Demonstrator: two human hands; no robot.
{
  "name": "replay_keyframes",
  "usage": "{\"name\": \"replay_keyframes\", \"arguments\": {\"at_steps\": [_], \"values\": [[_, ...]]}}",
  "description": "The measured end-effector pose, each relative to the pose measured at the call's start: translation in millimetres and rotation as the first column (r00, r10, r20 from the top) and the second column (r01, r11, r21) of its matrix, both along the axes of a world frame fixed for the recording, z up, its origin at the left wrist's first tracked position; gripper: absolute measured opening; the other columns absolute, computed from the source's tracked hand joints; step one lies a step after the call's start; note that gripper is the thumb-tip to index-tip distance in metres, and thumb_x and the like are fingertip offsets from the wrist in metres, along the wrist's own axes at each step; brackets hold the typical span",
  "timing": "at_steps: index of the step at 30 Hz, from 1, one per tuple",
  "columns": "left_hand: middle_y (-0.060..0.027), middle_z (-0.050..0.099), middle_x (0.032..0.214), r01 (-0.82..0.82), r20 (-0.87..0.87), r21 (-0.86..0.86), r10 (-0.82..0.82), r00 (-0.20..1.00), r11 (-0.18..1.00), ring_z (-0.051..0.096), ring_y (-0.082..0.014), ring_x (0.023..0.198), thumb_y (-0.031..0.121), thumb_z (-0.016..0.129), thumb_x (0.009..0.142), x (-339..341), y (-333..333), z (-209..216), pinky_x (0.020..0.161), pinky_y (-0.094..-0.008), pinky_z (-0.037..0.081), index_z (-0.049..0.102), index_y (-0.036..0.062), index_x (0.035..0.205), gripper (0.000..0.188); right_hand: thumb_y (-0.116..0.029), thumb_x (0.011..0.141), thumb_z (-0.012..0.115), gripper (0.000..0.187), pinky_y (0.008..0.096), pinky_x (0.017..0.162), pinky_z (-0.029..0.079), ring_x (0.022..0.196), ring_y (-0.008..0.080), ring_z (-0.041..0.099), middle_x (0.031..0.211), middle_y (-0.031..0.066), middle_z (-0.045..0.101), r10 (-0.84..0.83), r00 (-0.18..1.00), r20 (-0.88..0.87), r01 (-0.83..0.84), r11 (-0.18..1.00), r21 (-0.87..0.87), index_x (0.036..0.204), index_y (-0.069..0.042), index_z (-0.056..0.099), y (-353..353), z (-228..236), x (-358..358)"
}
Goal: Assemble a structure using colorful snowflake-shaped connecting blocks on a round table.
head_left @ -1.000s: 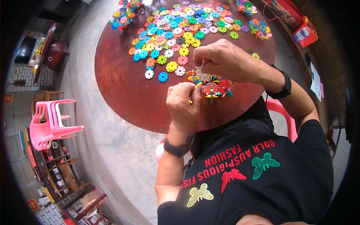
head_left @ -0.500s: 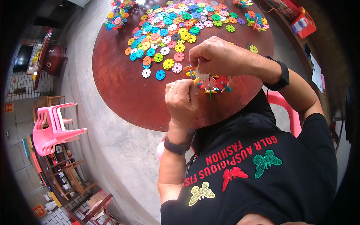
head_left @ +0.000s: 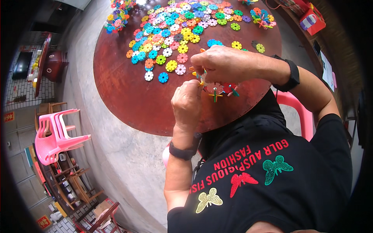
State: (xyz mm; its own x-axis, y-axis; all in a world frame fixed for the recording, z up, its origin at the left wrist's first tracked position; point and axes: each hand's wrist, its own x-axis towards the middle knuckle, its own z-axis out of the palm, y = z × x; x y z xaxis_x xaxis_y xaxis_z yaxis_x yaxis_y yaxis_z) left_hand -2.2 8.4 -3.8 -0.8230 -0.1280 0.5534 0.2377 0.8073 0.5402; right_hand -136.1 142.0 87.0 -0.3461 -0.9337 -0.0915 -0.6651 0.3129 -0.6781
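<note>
Over the near part of the round table, my two hands work at a cluster of interlocking flower-shaped plastic discs. Red, green, yellow and pale pieces show in it. My left hand is closed, thumb and fingertips pinching a small yellow disc at the cluster's left side. From the right, my right hand bends over the top with its fingers curled down and closed on the cluster. Its palm and fingers hide much of the pieces, so which disc it grips does not show.
Many loose coloured discs spread over the dark red table. Finished-looking disc clusters stand at the far left and far right. A red box sits at the upper right. Stacked pink chairs are at left.
My right hand has come slightly lower over the cluster, uncovering blue and yellow discs behind it. My left hand keeps its pinch almost in place. The whole view has shifted a little.
</note>
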Motion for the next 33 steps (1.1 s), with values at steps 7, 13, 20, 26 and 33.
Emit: {"name": "replay_keyframes", "arguments": {"at_steps": [7,13,20,26,33], "values": [[-0.0142,0.064,0.079,0.048,-0.048,-0.009,-0.048,0.998,0.999,0.064,-0.0329,0.068,-0.002,0.065,0.083,2,2,-4,0.058,-0.0374,0.05,0.06,0.0021,0.091,0.011,-0.001,0.076,0.062,0.023,0.0423,0.061,0.048,0.075,0.0336,0.063,0.077,0.0168,0.061,0.046,0.998,0.047,-0.046,0.999,-0.002,0.098,0.0,0.055,0,-3,1],[-0.0146,0.063,0.078,0.072,0.028,0.123,-0.076,0.997,0.99,0.065,-0.0303,0.069,-0.001,0.063,0.086,3,4,5,0.06,-0.0361,0.05,0.059,0.0016,0.093,0.009,0.0,0.077,0.062,0.022,0.0422,0.059,0.046,0.071,0.034,0.062,0.074,0.0162,0.059,-0.029,0.99,0.14,0.034,0.999,-0.034,0.097,0.0,0.054,4,-10,3],[-0.012,0.058,0.075,0.078,0.169,0.005,-0.077,0.983,0.997,0.059,-0.0329,0.067,0.009,0.062,0.088,3,1,17,0.058,-0.0422,0.047,0.054,0.0058,0.086,0.01,0.001,0.078,0.061,0.018,0.0409,0.059,0.046,0.069,0.0317,0.063,0.075,0.0161,0.061,-0.035,0.995,0.092,0.046,0.991,-0.122,0.095,0.0,0.053,9,-10,-1],[-0.0106,0.05,0.068,0.038,0.092,-0.116,-0.028,0.995,0.993,0.054,-0.0311,0.06,0.01,0.063,0.086,2,0,7,0.055,-0.0419,0.044,0.049,0.0072,0.079,0.016,0.002,0.078,0.06,0.017,0.0415,0.06,0.047,0.071,0.033,0.064,0.076,0.0161,0.061,-0.034,0.993,0.117,0.039,0.998,-0.046,0.093,0.0,0.053,6,1,2],[-0.0162,0.053,0.07,0.061,0.078,-0.023,-0.059,0.995,0.998,0.056,-0.0369,0.063,0.004,0.064,0.086,3,3,1,0.054,-0.0428,0.043,0.053,0.003,0.082,0.013,0.001,0.076,0.063,0.019,0.0436,0.064,0.047,0.077,0.0362,0.063,0.078,0.0157,0.062,0.021,0.999,0.026,-0.018,0.992,-0.126,0.092,0.0,0.053,7,-15,4]]}}
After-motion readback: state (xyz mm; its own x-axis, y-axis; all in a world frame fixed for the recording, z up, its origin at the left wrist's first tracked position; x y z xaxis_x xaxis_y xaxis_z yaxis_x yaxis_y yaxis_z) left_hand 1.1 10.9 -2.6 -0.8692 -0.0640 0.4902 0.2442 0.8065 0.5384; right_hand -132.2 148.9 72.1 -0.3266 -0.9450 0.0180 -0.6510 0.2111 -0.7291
